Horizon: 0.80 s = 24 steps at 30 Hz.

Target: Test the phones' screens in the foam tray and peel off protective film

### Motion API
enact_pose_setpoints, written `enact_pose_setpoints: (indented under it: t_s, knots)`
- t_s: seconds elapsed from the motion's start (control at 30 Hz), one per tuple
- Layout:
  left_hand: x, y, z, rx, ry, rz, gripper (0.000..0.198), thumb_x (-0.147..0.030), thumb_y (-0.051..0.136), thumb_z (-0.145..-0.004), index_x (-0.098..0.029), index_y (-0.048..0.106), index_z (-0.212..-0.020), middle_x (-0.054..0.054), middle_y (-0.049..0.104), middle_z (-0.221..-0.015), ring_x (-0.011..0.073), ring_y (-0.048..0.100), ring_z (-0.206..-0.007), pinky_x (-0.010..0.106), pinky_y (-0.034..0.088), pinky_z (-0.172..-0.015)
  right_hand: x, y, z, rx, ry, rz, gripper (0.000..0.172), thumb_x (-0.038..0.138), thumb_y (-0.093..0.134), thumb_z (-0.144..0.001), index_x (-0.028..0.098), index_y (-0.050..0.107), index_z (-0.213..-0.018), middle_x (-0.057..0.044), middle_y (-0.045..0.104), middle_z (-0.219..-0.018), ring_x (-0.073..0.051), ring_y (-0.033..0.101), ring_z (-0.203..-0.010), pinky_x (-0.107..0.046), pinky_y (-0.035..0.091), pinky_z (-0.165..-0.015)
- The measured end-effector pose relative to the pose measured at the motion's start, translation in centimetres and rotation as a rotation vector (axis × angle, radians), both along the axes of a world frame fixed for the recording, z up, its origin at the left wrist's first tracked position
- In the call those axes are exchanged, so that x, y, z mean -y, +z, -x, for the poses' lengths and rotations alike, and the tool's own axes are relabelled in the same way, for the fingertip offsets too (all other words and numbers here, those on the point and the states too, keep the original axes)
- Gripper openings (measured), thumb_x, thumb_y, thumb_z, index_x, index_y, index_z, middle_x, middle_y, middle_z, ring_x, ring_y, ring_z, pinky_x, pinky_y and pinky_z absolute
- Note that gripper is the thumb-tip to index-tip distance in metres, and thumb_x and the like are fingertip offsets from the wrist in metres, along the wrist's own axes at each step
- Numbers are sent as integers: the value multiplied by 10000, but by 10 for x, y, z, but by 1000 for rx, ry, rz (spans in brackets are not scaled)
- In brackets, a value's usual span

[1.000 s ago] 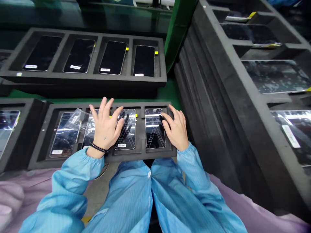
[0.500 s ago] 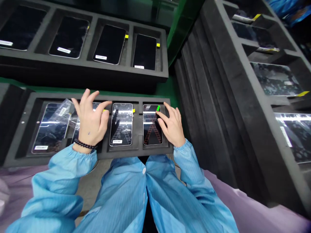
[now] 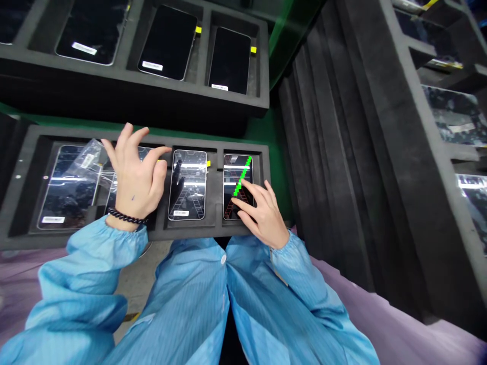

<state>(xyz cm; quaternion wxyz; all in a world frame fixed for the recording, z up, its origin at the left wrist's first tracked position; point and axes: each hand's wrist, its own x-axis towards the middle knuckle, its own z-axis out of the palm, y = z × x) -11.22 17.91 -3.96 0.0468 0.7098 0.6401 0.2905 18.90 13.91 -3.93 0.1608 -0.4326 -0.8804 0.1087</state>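
Note:
My right hand (image 3: 262, 210) has its fingers apart over the rightmost phone screen (image 3: 230, 175) in the near foam tray (image 3: 160, 234). One fingertip is at the lower end of a green diagonal trace that runs down the lit display over a red grid pattern. My left hand (image 3: 135, 170) hovers with spread fingers and holds nothing. Beneath it lies another phone screen, mostly hidden, with clear plastic film (image 3: 89, 162) beside it. Between my hands a phone screen (image 3: 187, 187) shows a pale grid and carries a white label. At the far left sits a labelled dark screen (image 3: 68, 195).
Behind, a stacked foam tray (image 3: 236, 104) holds several dark phone screens with yellow tabs. Tall black foam trays (image 3: 327, 126) stand close on the right, one with film-covered screens (image 3: 454, 114). A green surface (image 3: 276, 177) shows between them.
My right hand has slid down and slightly left across the screen. The short green mark has grown into a long diagonal line. My left hand keeps its spread pose.

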Motion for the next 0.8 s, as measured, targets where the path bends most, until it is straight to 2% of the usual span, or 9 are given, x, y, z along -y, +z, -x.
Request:
enact_pose_setpoints:
  t_s: [0.17, 0.27, 0.33, 0.47, 0.53, 0.67, 0.8]
  knots:
    - [0, -1, 0, 9, 4, -1, 425, -412, 337, -1001, -211, 676, -1159, 134, 409, -1563, 342, 202, -1550, 674, 13, -1245, 15, 2, 2, -31, 140, 24, 309, 325, 471, -1025, 250, 738, -1162, -101, 527, -1523, -255, 504, -1358, -587, 281, -1240]
    - [0, 0, 0, 10, 9, -7, 421, -403, 336, -1000, -215, 676, -1162, 126, 407, -1564, 340, 203, -1551, 672, 11, -1246, 16, 4, 3, -85, 210, 53, 300, 324, 475, -1023, 257, 763, -1074, -83, 556, -1496, -241, 526, -1333, -559, 291, -1243]
    - [0, 1, 0, 6, 9, 0, 421, -396, 336, -1004, -206, 675, -1166, 133, 402, -1565, 342, 198, -1552, 668, 7, -1248, 7, 5, 5, -128, 161, 59, 323, 328, 453, -1032, 252, 765, -1066, -88, 566, -1481, -238, 528, -1331, -547, 299, -1240]
    - [1, 1, 1, 15, 5, -23, 426, -402, 329, -1009, -210, 672, -1171, 130, 399, -1569, 337, 198, -1553, 670, 6, -1248, -30, 6, 13, -101, -114, 13, 375, 320, 378, -1054, 237, 712, -1204, -88, 499, -1536, -260, 453, -1404, -554, 261, -1253]
    - [2, 1, 1, 24, 12, -29, 415, -404, 332, -1005, -228, 671, -1170, 113, 402, -1571, 325, 197, -1556, 668, 7, -1252, -52, 6, 21, -40, -189, -9, 375, 337, 383, -1055, 234, 676, -1267, -90, 442, -1578, -281, 419, -1426, -570, 229, -1258]
    - [2, 3, 1, 43, 24, -35, 415, -402, 338, -996, -224, 680, -1151, 114, 412, -1571, 346, 215, -1550, 685, 17, -1250, -80, 6, 35, 35, -183, -12, 370, 362, 390, -1059, 246, 659, -1285, -85, 393, -1609, -291, 398, -1437, -589, 190, -1262]
    - [1, 5, 1, 55, 31, -17, 427, -414, 329, -986, -231, 682, -1141, 76, 412, -1580, 367, 221, -1547, 667, 26, -1259, -87, 7, 42, 64, -139, -12, 363, 361, 401, -1058, 239, 672, -1267, -85, 380, -1619, -295, 391, -1440, -603, 168, -1267]
